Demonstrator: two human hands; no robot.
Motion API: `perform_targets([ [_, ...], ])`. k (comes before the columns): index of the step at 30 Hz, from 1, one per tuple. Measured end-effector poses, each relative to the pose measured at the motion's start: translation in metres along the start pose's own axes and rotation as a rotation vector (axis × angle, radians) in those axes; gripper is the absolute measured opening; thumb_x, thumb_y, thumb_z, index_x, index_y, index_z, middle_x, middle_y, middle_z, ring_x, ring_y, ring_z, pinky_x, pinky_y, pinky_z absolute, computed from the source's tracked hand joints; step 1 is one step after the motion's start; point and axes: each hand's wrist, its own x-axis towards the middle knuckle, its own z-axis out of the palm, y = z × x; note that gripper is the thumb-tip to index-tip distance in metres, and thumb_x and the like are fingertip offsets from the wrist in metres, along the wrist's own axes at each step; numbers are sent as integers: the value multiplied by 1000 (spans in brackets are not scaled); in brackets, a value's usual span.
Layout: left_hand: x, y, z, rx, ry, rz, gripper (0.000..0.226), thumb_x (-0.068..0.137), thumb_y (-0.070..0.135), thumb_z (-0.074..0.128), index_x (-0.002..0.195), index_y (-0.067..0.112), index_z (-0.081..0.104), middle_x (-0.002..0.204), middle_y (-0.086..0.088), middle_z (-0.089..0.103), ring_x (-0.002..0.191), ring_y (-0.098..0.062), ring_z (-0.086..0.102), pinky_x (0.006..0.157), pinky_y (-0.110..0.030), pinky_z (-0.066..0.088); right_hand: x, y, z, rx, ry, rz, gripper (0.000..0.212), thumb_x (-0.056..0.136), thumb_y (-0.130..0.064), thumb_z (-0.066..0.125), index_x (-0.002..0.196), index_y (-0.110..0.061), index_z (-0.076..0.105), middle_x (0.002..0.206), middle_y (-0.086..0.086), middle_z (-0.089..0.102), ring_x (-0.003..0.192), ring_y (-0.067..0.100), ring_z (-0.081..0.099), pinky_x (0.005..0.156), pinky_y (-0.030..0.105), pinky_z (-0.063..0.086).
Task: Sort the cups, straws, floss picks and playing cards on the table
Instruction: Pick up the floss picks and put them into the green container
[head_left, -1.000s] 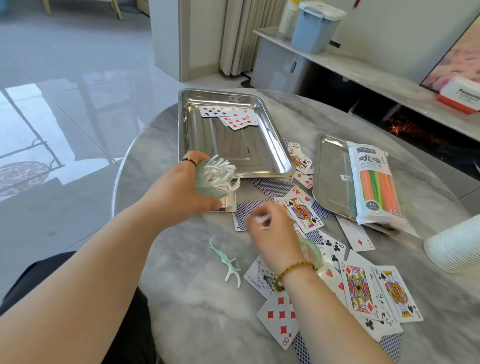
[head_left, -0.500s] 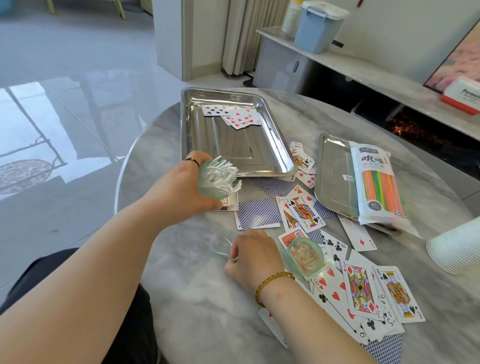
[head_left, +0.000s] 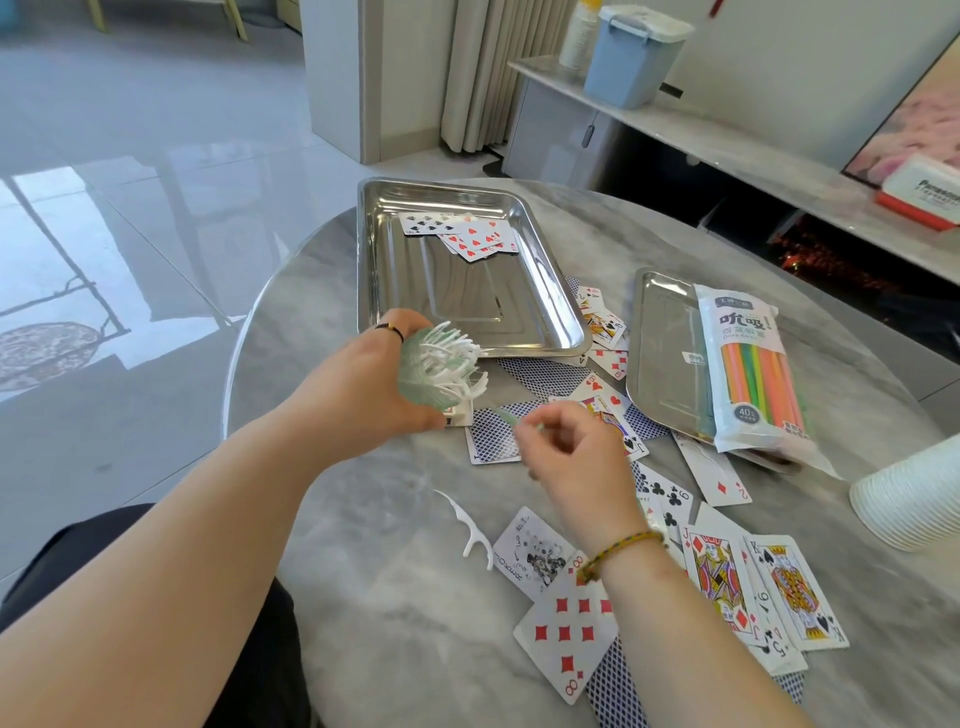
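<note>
two hands busy: left hand (head_left: 363, 395) grips tub of floss picks (head_left: 436, 371); right hand (head_left: 566, 457) pinches green pick (head_left: 511, 418), blurred, just beside tub. step: gathering picks. next: aim tip into tub, then fetch white pick (head_left: 470, 525) off table (head_left: 363, 597). cards (head_left: 566, 634) scattered.

Bright daylight, glare on floor (head_left: 130, 218), blurred right hand (head_left: 566, 457), wide-angle edge distortion

The left grip (head_left: 358, 384) wears a thin black ring (head_left: 390, 329), the right wrist a braided yellow bracelet (head_left: 621, 551).
</note>
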Motion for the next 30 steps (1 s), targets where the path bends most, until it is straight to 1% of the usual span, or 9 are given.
perform_targets([
  [4, -2, 5, 6, 48, -51, 60, 66, 67, 21, 78, 121, 24, 40, 101, 5, 53, 93, -17, 51, 79, -25, 42, 6, -35, -15, 238, 164, -146, 31, 82, -5, 61, 58, -23, 54, 46, -8, 43, 42, 2, 37, 45, 11, 35],
  [7, -3, 6, 7, 41, -47, 75, 67, 66, 22, 79, 121, 25, 41, 101, 5, 54, 94, -17, 52, 82, -28, 44, 3, -49, -18, 203, 120, -187, 30, 82, -5, 61, 58, -22, 53, 50, 0, 44, 45, 5, 39, 44, 10, 34],
  [11, -4, 5, 7, 20, -24, 87, 67, 63, 22, 80, 118, 26, 43, 97, 8, 54, 90, -16, 53, 80, -27, 44, 0, -47, -10, 186, 73, -180, 30, 82, -6, 62, 58, -23, 54, 48, -2, 46, 49, 6, 42, 46, 10, 36],
  [13, -4, 6, 8, 27, -24, 99, 67, 62, 22, 81, 118, 26, 44, 95, 9, 54, 89, -15, 54, 80, -27, 45, 1, -43, -3, 192, 75, -167, 31, 81, -7, 64, 58, -25, 54, 43, -10, 47, 49, 4, 45, 49, 12, 39],
  [18, -5, 7, 10, 37, -18, 115, 65, 61, 26, 80, 115, 27, 45, 91, 9, 54, 86, -15, 54, 77, -26, 44, 7, -33, 13, 56, -12, -143, 32, 80, -11, 65, 55, -25, 52, 43, -13, 46, 52, 5, 43, 59, 26, 42],
  [22, -4, 6, 10, 31, -11, 105, 62, 60, 29, 81, 110, 30, 44, 89, 11, 56, 86, -14, 55, 78, -27, 46, 6, -32, 15, 7, -61, -201, 28, 82, -18, 66, 59, -32, 54, 57, -7, 50, 54, 3, 43, 56, 14, 37],
  [26, -2, 3, 5, 15, -23, 62, 60, 62, 27, 80, 104, 34, 38, 85, 16, 53, 84, -15, 54, 76, -27, 45, 3, -26, 5, 116, 80, -240, 14, 80, -25, 64, 73, -36, 58, 69, -9, 58, 58, 0, 46, 57, 11, 39],
  [28, 0, 0, 3, 23, -3, 35, 62, 63, 26, 80, 111, 31, 41, 90, 11, 54, 86, -16, 53, 76, -28, 43, 1, -13, 0, -25, 93, -181, 19, 82, -17, 63, 70, -31, 57, 68, -14, 55, 60, -3, 48, 60, 12, 38],
  [30, 1, -1, 3, 22, 20, 18, 66, 64, 25, 80, 118, 27, 41, 95, 9, 51, 87, -16, 51, 76, -27, 40, -4, -2, -1, -323, -77, -32, 5, 83, -18, 60, 80, -21, 63, 78, -10, 56, 73, -1, 51, 70, 20, 41],
])
